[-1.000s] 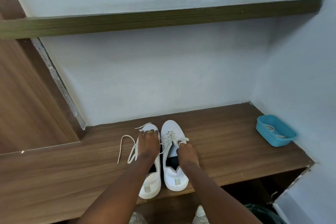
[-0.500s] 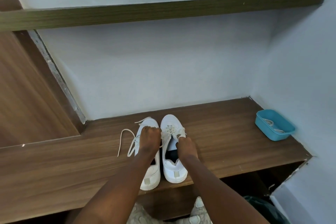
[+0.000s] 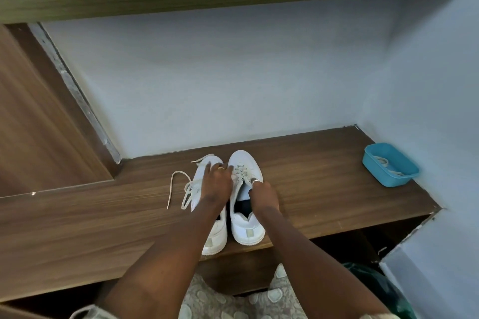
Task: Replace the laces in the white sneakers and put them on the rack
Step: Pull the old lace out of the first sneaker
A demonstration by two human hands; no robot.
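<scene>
Lacing is in hand: left hand [image 3: 216, 185], grip spread, rests on the left sneaker [image 3: 214, 238]; right hand [image 3: 263, 195] seemingly pinches the lace [image 3: 242, 173] of the right sneaker [image 3: 243, 159]. Next, that lace needs pulling snug.

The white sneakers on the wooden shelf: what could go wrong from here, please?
1. The left sneaker has its heel at the front edge of the shelf. A backward pull from the left hand could tip it off.
2. Its loose lace trails sideways on the shelf, so a moving arm might snag it.
3. The right hand works on the right sneaker, whose heel is also near the edge, so tugging may slide it off.
</scene>
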